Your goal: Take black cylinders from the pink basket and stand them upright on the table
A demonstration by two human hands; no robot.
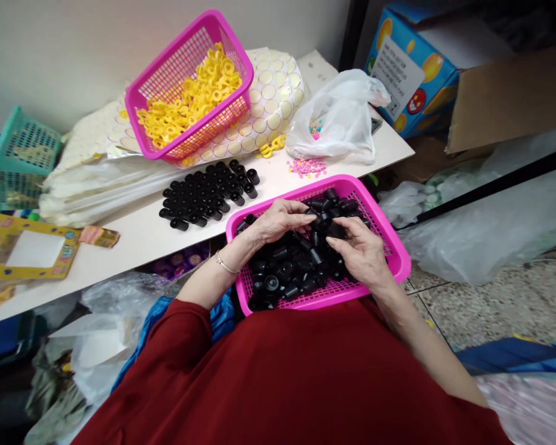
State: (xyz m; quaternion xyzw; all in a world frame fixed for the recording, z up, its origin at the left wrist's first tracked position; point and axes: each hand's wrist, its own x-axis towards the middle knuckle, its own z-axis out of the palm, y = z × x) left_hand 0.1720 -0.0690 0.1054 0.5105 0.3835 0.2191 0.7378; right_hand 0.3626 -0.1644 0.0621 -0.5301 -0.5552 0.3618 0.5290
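Observation:
A pink mesh basket (pixel 401 262) full of loose black plastic caps (pixel 285 269) sits in front of me at the table edge. Over it, my left hand (pixel 285 219) pinches a small black cap between thumb and fingers. My right hand (pixel 359 247), close beside it, also has its thumb and fingers closed on a black cap. Both held caps are partly covered by the fingers. On the table beyond my left wrist, several black caps (pixel 206 191) stand upright in a tight group, most with their open ends up.
A second pink basket (pixel 143 93) of yellow plastic ring pieces (pixel 194 96) rests tilted on patterned plastic packaging (pixel 278 80). Near it lie a white plastic bag (pixel 343 111) and pink beads (pixel 307 167). A blue carton (pixel 412 68) stands right; a yellow card box (pixel 28 247) lies left.

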